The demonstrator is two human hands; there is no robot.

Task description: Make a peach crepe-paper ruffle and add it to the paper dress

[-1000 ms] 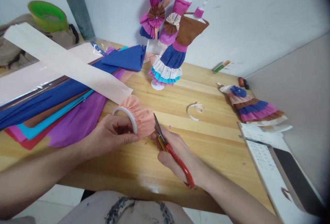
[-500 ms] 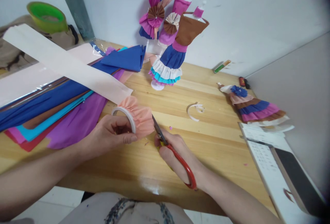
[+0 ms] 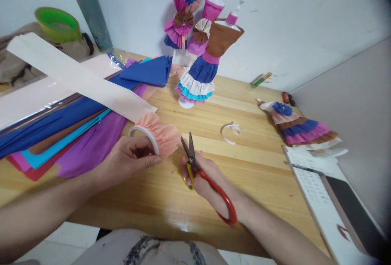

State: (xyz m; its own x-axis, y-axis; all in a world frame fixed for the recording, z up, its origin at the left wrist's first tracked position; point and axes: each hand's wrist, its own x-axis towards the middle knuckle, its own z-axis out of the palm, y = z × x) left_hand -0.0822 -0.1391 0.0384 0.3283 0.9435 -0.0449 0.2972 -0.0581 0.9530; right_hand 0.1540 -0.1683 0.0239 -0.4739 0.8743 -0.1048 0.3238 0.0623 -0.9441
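Observation:
My left hand [image 3: 134, 157] is closed on a white ring-shaped band [image 3: 149, 135], its fingers inside the curve. A gathered ruffle of peach crepe paper [image 3: 161, 136] fans out from the band's outer side. My right hand [image 3: 207, 179] grips scissors [image 3: 216, 191] with one red and one yellow handle. Their blades are parted and point up, just right of the ruffle's edge and apart from it. A curled white strip [image 3: 227, 132] lies on the table beyond the scissors.
Several dressed paper mannequins [image 3: 224, 39] stand at the back. A layered paper dress [image 3: 308, 124] lies right, above a white board [image 3: 308, 183] with a dark phone-like slab [image 3: 351, 204]. Coloured crepe sheets [image 3: 88, 147] and a pale strip [image 3: 82, 73] cover the left, near a green tape roll [image 3: 58, 25].
The scissors have moved slightly down and right, away from the ruffle, and their blades have opened. My left hand keeps the band and ruffle in nearly the same place.

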